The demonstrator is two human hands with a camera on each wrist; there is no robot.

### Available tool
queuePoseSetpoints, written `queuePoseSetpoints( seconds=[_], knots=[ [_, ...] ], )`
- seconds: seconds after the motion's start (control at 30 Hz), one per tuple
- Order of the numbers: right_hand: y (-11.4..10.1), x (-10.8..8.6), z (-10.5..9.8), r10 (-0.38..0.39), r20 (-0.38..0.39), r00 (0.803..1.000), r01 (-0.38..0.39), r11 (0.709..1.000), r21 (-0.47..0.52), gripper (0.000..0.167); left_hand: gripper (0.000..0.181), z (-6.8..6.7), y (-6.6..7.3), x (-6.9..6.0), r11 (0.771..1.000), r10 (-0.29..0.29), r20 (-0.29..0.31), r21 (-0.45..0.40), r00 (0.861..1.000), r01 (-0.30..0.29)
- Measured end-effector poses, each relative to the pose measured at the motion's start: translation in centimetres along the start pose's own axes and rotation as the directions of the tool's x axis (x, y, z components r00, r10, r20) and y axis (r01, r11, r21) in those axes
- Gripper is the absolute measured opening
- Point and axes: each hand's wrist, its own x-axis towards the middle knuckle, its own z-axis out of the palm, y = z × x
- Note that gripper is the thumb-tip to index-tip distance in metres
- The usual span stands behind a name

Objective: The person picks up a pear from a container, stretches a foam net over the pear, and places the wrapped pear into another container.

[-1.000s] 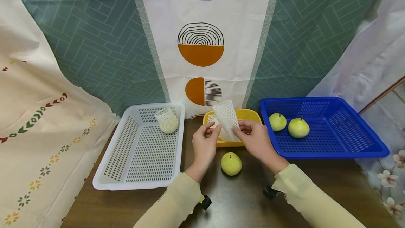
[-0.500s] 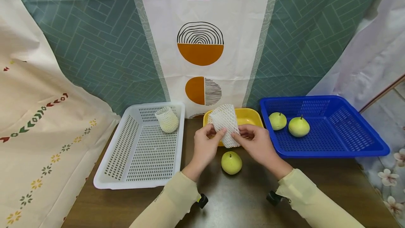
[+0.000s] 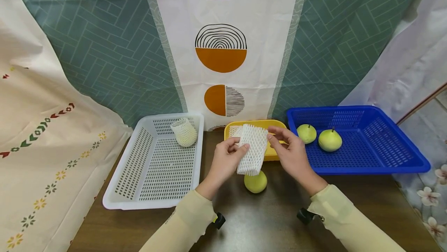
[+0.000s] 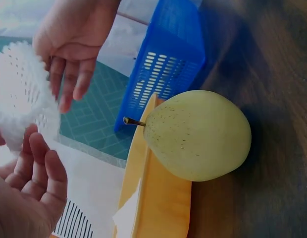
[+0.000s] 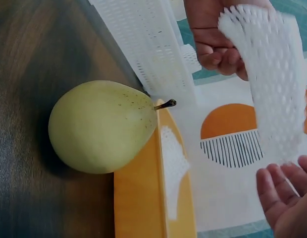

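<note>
A white foam net sleeve (image 3: 253,149) hangs flattened between my hands, its lower end in front of a yellow-green pear (image 3: 256,184) in the head view. My left hand (image 3: 225,157) grips the sleeve's left side between thumb and fingers. At the upper right corner, my right hand (image 3: 291,153) pinches the edge with thumb and forefinger, its other fingers loose. The pear stands upright on the table below, stem (image 4: 133,121) showing in the left wrist view. Behind the sleeve is a yellow tray (image 3: 276,155) with more white netting (image 3: 234,131).
At the left, a white basket (image 3: 120,202) holds a pear in a net sleeve (image 3: 185,133). A blue basket (image 3: 366,168) at the right contains two bare pears, one by its left wall (image 3: 306,134) and another (image 3: 330,140) beside it. Patterned cloth (image 3: 223,7) hangs behind.
The sleeve has come down and toward me, from over the yellow tray to in front of the pear's top. My right hand has shifted its hold up to the sleeve's upper corner.
</note>
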Motion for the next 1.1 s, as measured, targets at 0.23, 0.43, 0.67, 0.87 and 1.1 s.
queuePoseSetpoints(
  seconds=[0.23, 0.43, 0.67, 0.87, 1.1],
  knots=[
    [3.2, 0.6, 0.5, 0.082, 0.079, 0.993, -0.081, 0.997, -0.013, 0.037, 0.031, 0.2, -2.2, 0.7, 0.999, 0.031, 0.077, 0.008, 0.997, -0.031],
    [3.6, 0.8, 0.6, 0.048, 0.030, 0.998, -0.051, 0.993, 0.110, 0.029, 0.041, 0.1, -2.2, 0.7, 1.000, -0.012, 0.119, 0.029, 0.993, 0.008],
    [2.9, 0.7, 0.7, -0.012, 0.061, 0.998, 0.004, 0.992, 0.127, 0.024, 0.046, -0.3, -1.9, 1.3, 0.986, 0.122, 0.114, 0.097, 0.986, -0.133],
    [2.4, 0.4, 1.1, 0.015, 0.185, 0.983, -0.048, 0.983, 0.177, 0.020, 0.039, -0.4, -1.1, 1.5, 0.970, 0.237, 0.271, -0.021, 0.933, -0.241],
    [2.7, 0.3, 1.4, -0.005, 0.293, 0.956, -0.055, 0.979, 0.196, 0.017, 0.033, -0.5, -0.4, 0.9, 0.983, 0.181, 0.355, -0.051, 0.917, -0.174]
  ],
)
